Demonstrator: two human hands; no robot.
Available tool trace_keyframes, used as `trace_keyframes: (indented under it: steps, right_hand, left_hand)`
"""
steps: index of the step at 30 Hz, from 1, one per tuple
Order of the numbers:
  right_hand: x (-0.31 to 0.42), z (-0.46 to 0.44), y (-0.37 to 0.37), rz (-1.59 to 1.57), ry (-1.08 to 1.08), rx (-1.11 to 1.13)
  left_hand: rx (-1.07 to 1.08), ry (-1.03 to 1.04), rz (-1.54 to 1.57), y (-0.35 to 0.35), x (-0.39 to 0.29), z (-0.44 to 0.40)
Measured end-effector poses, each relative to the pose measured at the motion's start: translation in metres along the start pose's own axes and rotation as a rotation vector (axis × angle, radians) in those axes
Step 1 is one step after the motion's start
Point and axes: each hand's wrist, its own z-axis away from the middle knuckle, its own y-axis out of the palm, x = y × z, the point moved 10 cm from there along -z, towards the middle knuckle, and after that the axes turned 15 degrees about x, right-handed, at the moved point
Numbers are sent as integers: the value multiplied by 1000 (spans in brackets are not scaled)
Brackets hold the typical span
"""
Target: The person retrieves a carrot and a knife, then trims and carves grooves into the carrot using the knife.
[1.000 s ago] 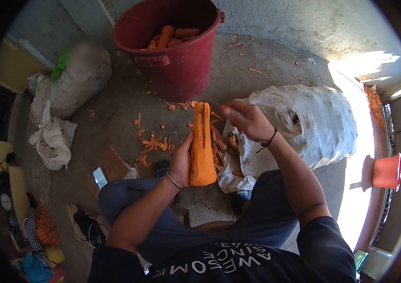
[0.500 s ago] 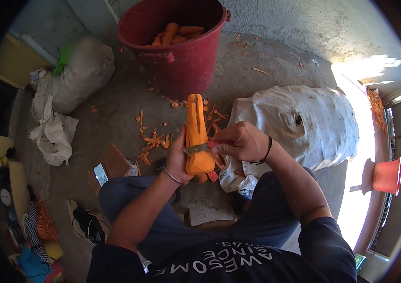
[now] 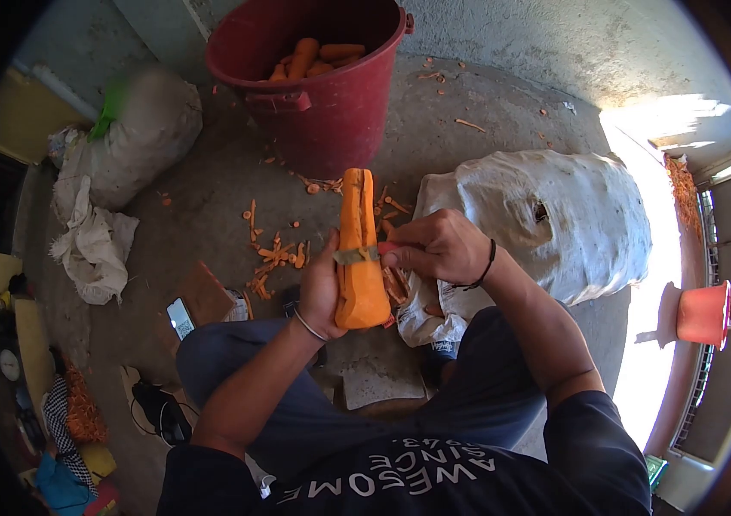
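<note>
A large orange carrot stands nearly upright in front of me, thick end down, with dark grooves along its upper part. My left hand is closed around its left side near the thick end. My right hand grips the red handle of a knife, whose blade lies across the middle of the carrot. On the floor beyond are carrot peelings, scattered in strips and small pieces.
A tall red bin with several carrots stands ahead. To the right lies a big white sack. More sacks are at the left, near a phone. A red pot is far right.
The knife blade has moved up the carrot, from near its thick end to the middle. My right hand has shifted slightly upward with it, and the carrot's thick end sits a little lower.
</note>
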Motion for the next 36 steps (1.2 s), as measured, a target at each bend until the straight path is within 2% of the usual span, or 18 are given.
trace_keyframes:
  steps: [4,14,16,19,22,23,25,28,29,30,32,34,36]
  right_hand:
    - [-20,4,-9,119,50,-26]
    - [-64,11,-40,57,209,-149]
    - [-97,22,-55,118,405,-265]
    - [-117,31,-64,48,492,-290]
    - [-129,30,-51,-124,576,-237]
    - [-124,31,-43,-126,575,-229]
    - [-75,18,-29,30,424,-209]
    - [-66,9,-8,55,402,-237]
    - [-82,15,-19,10,519,-339]
    - [-100,13,-28,10,528,-343]
    - [-146,40,-59,0,749,-549]
    - [-144,47,-70,-9,685,-526]
    - [-130,41,-68,-29,619,-484]
  left_hand:
    - [-29,-45,-60,11,4,3]
    - [-4,-74,-161,0,11,4]
    - [-6,-84,-192,2,14,6]
    - [88,-127,-154,20,25,5]
    - [-10,-140,-101,3,30,7]
    - [-17,-146,-68,-4,33,5]
    - [-22,-152,-35,-11,36,4]
    - [-53,-171,-85,-16,35,5]
    - [-54,-182,-88,-15,34,6]
    - [-52,-193,-90,-12,34,7]
    - [-42,-204,-96,-4,35,10]
    - [-39,-202,-106,-2,31,8]
    - [56,-209,-58,5,33,8]
